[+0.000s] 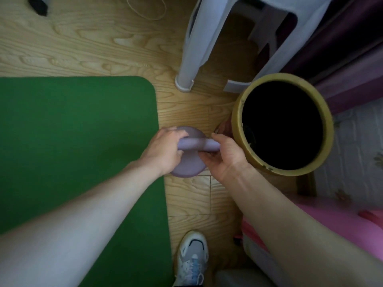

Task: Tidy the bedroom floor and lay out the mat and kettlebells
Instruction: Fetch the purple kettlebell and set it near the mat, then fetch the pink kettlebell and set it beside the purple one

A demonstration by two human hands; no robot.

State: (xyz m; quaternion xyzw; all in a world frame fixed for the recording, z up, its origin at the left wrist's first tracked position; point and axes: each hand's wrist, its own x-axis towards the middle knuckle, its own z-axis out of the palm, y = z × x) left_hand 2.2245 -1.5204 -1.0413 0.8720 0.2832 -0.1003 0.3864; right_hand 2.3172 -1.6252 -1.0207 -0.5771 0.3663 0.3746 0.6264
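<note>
Fingers of our left hand (pixel 163 150) and right hand (pixel 226 155) curl round the two ends of the handle of a rounded lilac kettlebell (pixel 186 168). It sits just beside the right edge of the flat green foam mat (pixel 72 141), between that mat and a round yellow-rimmed bin (pixel 236 121).

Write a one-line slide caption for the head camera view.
The left hand and right hand grip the handle of a purple kettlebell between the green mat and a yellow-rimmed bin.
</note>
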